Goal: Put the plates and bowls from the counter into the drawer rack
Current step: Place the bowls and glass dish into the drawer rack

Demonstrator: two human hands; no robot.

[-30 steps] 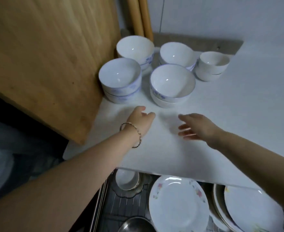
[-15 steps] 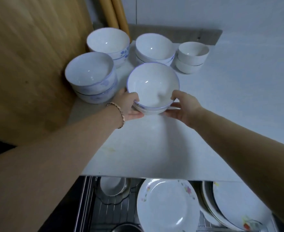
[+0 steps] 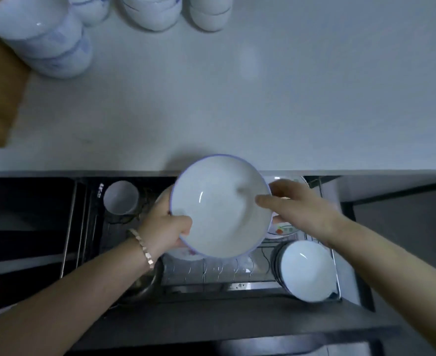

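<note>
Both grips clamped on bowl (image 3: 220, 205): left hand (image 3: 166, 224), right hand (image 3: 296, 206), above drawer rack (image 3: 211, 272).

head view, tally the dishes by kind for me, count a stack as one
white bowls or stacks, the held bowl and the racked one included: 6
cup: 1
plates, partly hidden: 2
metal bowl, partly under an arm: 1
total: 10
</note>
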